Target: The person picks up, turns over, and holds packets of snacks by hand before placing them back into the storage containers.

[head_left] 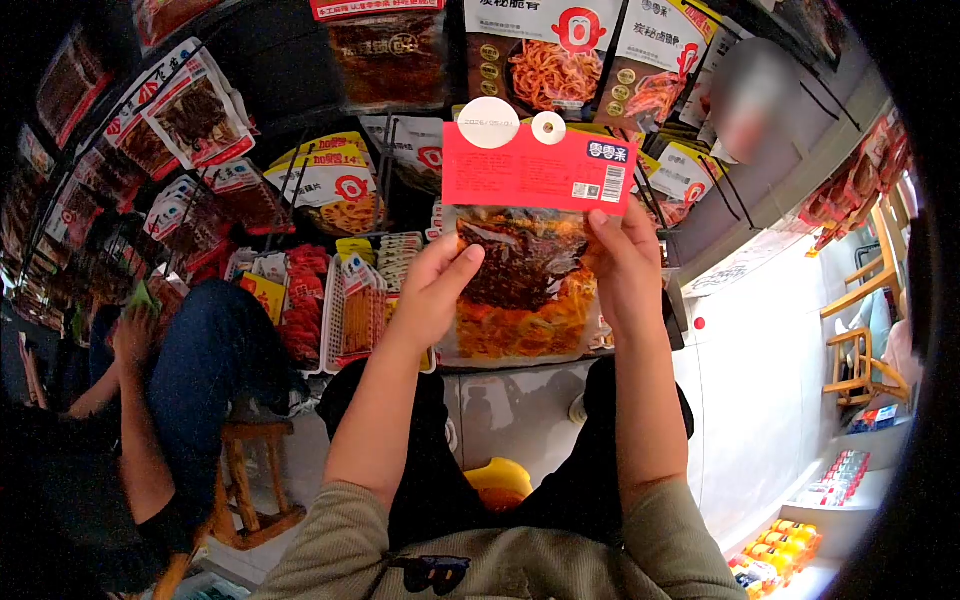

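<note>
A clear snack packet (pixel 525 265) with dark brown contents and a red printed header card hangs upright before me, held up between both hands. My left hand (pixel 436 285) pinches its left edge, thumb on the near face. On the right edge, just under the red header, my right hand (pixel 628 255) grips it with the thumb in front. The header has a barcode, a white round tab marked with a date, and a smaller round hanging hole. Most fingers of both hands are hidden behind the packet.
Hooks on a dark rack carry hanging snack packets (pixel 555 60). Below stands a white basket (pixel 328 335) of small packs. At left another person sits with a hand (pixel 135 335) on a green packet, near a wooden stool (pixel 250 490). Wooden chairs (pixel 865 270) are at right.
</note>
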Action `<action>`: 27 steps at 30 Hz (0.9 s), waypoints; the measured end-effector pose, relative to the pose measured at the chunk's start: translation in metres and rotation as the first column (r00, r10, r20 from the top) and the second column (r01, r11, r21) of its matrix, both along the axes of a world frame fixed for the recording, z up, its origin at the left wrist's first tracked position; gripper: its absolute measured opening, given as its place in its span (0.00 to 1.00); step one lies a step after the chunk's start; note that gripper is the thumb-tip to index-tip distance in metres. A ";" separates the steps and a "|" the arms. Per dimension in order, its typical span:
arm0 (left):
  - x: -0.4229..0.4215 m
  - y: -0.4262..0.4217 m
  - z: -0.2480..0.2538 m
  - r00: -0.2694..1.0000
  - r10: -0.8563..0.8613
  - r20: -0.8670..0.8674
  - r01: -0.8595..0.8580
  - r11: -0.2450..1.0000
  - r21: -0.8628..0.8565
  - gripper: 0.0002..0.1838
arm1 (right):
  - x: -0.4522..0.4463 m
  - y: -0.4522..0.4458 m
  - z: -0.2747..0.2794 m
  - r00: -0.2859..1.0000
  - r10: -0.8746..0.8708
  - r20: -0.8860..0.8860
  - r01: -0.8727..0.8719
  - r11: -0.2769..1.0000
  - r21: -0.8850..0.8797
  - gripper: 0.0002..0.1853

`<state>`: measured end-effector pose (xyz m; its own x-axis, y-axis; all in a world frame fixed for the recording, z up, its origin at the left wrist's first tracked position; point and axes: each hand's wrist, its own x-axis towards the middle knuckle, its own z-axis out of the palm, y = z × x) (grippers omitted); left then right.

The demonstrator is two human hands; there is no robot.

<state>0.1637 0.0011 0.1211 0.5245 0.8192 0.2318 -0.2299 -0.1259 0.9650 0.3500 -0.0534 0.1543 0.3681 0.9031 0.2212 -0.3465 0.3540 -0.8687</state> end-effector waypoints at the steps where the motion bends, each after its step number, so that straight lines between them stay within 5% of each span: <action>1: 0.002 -0.002 0.003 0.999 0.032 0.031 -0.031 0.999 -0.016 0.12 | -0.001 0.000 0.001 1.000 -0.004 -0.001 0.004 1.000 -0.001 0.14; 27: -0.005 0.006 -0.004 0.996 0.075 0.042 -0.075 0.997 -0.024 0.12 | -0.011 0.005 0.004 0.993 0.039 -0.110 -0.042 0.999 -0.024 0.13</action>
